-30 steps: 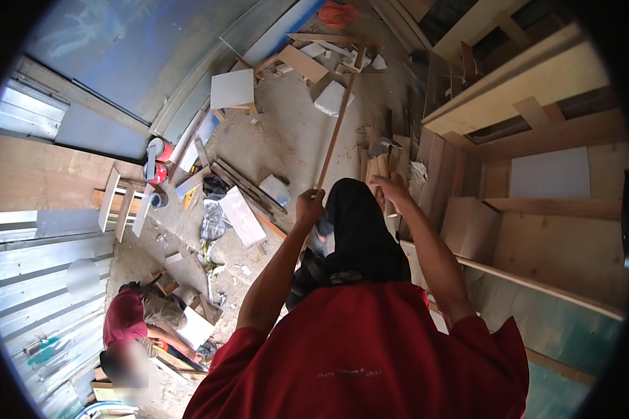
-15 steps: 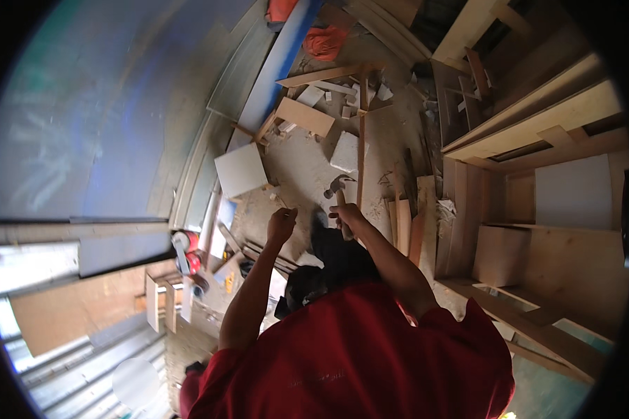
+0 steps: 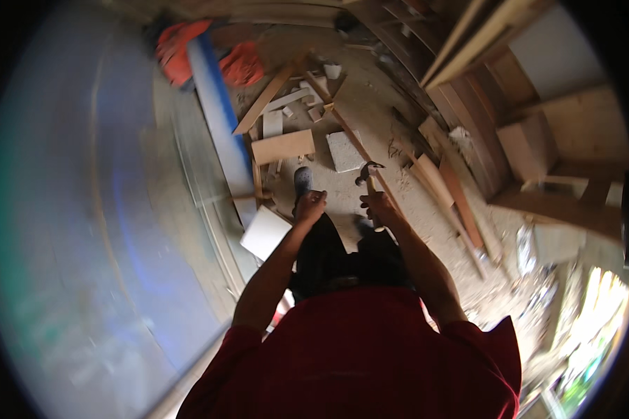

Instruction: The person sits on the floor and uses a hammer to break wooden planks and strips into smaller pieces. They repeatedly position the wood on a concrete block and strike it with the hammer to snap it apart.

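My right hand (image 3: 379, 208) is wrapped round the wooden handle of a claw hammer (image 3: 370, 172), whose dark metal head points up and away from me. My left hand (image 3: 312, 205) is closed, its fingers drawn together in front of my left leg. What it holds, if anything, is too small to make out. Below the hands show my dark trousers and one grey shoe (image 3: 302, 180). A pale block (image 3: 345, 151) lies on the floor just beyond the hammer, with a long thin wooden strip (image 3: 350, 133) running across it.
Boards and offcuts (image 3: 283, 146) lie ahead on the dusty floor. A large grey-blue panel (image 3: 112, 195) fills the left side, beside a blue-edged board (image 3: 220, 105) and orange cloth (image 3: 242, 64). Wooden cabinet frames (image 3: 538, 140) stand on the right, with loose planks (image 3: 454, 199) near them.
My view has turned and moved forward, so the cabinets have swung toward the upper right and the panel fills more of the left. The hammer stays in my right hand.
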Available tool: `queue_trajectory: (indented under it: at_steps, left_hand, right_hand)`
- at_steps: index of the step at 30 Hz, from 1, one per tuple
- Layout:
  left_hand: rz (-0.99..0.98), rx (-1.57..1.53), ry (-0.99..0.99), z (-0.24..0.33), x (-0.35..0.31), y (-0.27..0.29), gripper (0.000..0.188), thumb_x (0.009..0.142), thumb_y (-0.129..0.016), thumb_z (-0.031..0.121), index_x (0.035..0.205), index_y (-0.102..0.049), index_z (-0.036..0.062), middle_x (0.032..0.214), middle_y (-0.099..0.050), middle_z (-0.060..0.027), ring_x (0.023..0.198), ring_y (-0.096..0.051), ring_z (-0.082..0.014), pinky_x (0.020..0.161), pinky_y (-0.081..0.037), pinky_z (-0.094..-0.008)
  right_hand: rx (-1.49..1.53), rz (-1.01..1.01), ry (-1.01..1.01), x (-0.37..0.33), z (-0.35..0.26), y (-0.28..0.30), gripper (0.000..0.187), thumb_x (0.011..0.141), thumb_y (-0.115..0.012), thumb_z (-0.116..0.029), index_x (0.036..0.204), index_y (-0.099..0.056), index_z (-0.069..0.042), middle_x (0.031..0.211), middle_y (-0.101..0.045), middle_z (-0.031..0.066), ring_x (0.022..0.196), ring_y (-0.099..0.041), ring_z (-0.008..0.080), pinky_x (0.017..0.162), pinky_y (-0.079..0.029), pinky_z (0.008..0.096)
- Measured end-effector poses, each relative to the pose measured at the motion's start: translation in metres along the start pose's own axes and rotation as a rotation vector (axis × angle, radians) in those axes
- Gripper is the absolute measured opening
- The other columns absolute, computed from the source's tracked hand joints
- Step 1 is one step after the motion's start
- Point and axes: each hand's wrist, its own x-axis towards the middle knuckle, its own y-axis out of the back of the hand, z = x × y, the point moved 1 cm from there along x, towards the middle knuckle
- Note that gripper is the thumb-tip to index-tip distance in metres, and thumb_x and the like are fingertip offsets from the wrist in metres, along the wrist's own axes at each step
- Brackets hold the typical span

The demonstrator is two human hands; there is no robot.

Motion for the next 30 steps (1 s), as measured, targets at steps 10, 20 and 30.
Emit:
queue_trajectory:
  at_steps: [10, 20, 30]
  left_hand:
    - [-0.387, 0.109, 0.290, -0.064, 0.176, 0.036, 0.026, 0.091, -0.063, 0.028, 0.096, -0.065, 0.0028, 0.074, -0.065, -0.0035, 0.063, -0.062, -0.0118, 0.055, -0.048, -0.0271]
    - [-0.058, 0.533, -0.200, -0.236, 0.478, -0.022, 0.045, 0.091, -0.056, 0.044, 0.098, -0.062, -0.0007, 0.094, -0.069, -0.0180, 0.090, -0.065, -0.0355, 0.079, -0.051, -0.0431]
    - [0.357, 0.653, -0.769, -0.158, 0.710, -0.130, 0.059, 0.083, -0.067, 0.039, 0.128, -0.052, 0.0036, 0.129, -0.052, -0.0221, 0.123, -0.047, -0.0390, 0.103, -0.039, -0.0468]
  right_hand:
    - [0.354, 0.265, -0.228, 0.069, -0.011, -0.109, 0.030, 0.086, -0.065, -0.025, 0.076, -0.060, 0.002, 0.062, -0.060, 0.0095, 0.051, -0.061, 0.0218, 0.049, -0.048, 0.0364]
    - [-0.168, 0.649, -0.159, 0.322, 0.128, -0.151, 0.034, 0.088, -0.058, -0.031, 0.100, -0.057, 0.001, 0.083, -0.064, 0.0287, 0.078, -0.064, 0.0449, 0.067, -0.051, 0.0503]
    - [-0.764, 1.001, 0.189, 0.492, 0.284, -0.040, 0.050, 0.088, -0.064, -0.020, 0.131, -0.048, 0.000, 0.124, -0.060, 0.0176, 0.130, -0.046, 0.0342, 0.106, -0.036, 0.0481]
